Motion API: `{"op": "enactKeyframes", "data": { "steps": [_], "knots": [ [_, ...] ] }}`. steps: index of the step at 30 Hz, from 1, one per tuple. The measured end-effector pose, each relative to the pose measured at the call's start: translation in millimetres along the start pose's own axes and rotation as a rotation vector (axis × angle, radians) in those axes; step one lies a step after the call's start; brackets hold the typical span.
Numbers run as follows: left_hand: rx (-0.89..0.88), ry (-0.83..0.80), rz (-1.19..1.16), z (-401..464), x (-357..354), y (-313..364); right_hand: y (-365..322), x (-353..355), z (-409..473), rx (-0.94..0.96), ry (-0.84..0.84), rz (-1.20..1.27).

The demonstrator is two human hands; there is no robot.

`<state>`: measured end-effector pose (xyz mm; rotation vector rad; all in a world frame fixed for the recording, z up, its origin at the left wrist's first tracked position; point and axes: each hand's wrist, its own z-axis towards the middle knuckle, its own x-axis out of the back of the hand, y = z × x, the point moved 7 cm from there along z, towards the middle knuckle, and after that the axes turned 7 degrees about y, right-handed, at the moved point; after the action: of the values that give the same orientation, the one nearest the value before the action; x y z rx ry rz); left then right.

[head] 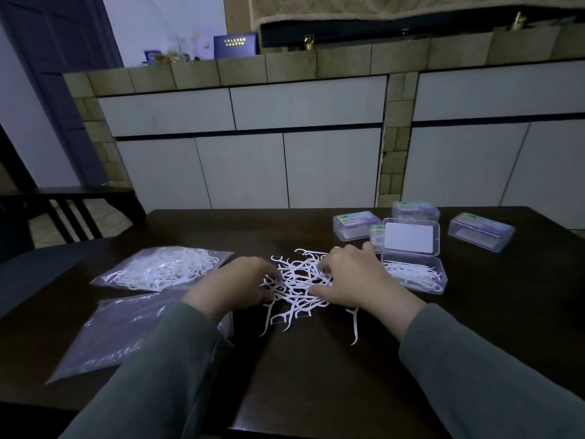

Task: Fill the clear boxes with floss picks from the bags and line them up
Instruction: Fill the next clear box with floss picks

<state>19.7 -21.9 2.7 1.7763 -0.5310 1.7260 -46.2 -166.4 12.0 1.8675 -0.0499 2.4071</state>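
Both hands are down in the loose heap of floss picks point(297, 285) near the middle of the table point(474, 327); the left hand point(234, 286) has its fingers curled into the heap's left side, the right hand point(357, 280) rakes at the right side, though whether either actually pinches a pick I cannot tell. The open box point(414, 274), partly filled, sits just beside the right hand, towards the table's right edge; three closed boxes point(356, 224) stand behind it near the far edge. The picks look tangled, so lifting a bunch could drag strays along; one pick point(355, 324) already lies apart towards the near edge. The full bag point(161, 267) and the flatter bag point(126, 334) wait at the left.
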Motion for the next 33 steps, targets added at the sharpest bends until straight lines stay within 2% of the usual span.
{"op": "enactKeyframes", "data": {
  "steps": [7,11,17,23,33],
  "knots": [
    [-0.015,0.063,0.008,4.4,0.0,5.6,3.2,3.9,-0.2,-0.035,0.032,0.001],
    [-0.014,0.095,0.013,7.0,-0.6,7.4,4.9,-2.6,-1.6,-0.069,-0.016,-0.01],
    [-0.036,0.086,0.005,7.7,-5.6,12.7,-1.4,2.8,-1.1,-0.044,0.068,-0.045],
    [-0.049,0.185,0.049,7.9,-0.7,15.4,0.4,5.9,-0.4,-0.042,0.12,-0.04],
    [-0.037,0.229,0.02,10.6,-2.0,20.4,0.5,11.1,1.9,-0.036,0.213,-0.061]
  ]
}}
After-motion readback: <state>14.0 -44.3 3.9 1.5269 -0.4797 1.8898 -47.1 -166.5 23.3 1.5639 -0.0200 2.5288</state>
